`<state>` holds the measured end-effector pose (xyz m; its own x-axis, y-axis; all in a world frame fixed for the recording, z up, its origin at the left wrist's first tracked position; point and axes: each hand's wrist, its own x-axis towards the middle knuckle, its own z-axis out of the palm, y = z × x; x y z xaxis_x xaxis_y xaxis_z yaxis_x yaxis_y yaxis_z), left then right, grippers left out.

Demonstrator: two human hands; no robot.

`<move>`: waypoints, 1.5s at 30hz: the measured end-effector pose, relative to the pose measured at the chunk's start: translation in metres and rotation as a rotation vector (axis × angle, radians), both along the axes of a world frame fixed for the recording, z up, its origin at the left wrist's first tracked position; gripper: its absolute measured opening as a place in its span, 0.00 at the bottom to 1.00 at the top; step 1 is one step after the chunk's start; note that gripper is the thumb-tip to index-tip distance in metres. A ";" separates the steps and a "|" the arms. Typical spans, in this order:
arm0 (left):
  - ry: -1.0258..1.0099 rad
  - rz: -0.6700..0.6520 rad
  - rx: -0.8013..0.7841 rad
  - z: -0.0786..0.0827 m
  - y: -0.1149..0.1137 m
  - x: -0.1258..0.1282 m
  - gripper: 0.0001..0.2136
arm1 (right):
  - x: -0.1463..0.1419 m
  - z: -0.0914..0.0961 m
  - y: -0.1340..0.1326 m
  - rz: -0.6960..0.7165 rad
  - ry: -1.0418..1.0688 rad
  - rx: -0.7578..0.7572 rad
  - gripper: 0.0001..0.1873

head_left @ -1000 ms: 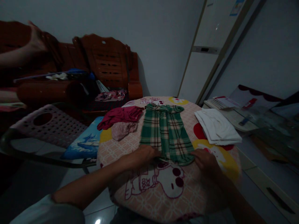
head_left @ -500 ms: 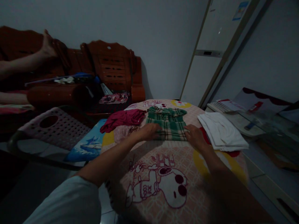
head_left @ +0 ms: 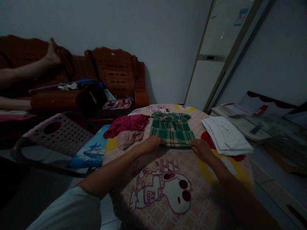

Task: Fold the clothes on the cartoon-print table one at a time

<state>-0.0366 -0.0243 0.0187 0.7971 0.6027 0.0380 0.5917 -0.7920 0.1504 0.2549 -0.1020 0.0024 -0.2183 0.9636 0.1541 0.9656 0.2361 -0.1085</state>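
A green plaid shirt [head_left: 171,129] lies folded on the patterned tablecloth [head_left: 153,198], its collar side away from me. My left hand [head_left: 153,143] pinches the near left corner of the shirt. At the near right corner, my right hand [head_left: 200,149] grips the edge between thumb and fingers. Left of the shirt rest a crumpled dark pink garment [head_left: 128,124] and a pale pink cloth [head_left: 129,139]. A folded white cloth stack [head_left: 226,135] sits to the right of my right hand.
A woven-back chair [head_left: 59,134] with a blue cushion [head_left: 92,148] stands at the table's left. Behind it is a wooden sofa [head_left: 112,73], where another person's leg [head_left: 31,68] stretches out. A glass-topped stand [head_left: 266,127] with papers is on the right.
Both hands have shifted slightly toward me along the shirt's near edge, and now grip its corners. The near hem sits a little closer to me and looks straighter.
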 end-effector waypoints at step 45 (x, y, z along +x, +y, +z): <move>-0.271 0.514 -0.217 -0.023 0.181 0.051 0.11 | 0.063 -0.057 0.205 -0.226 0.221 0.258 0.11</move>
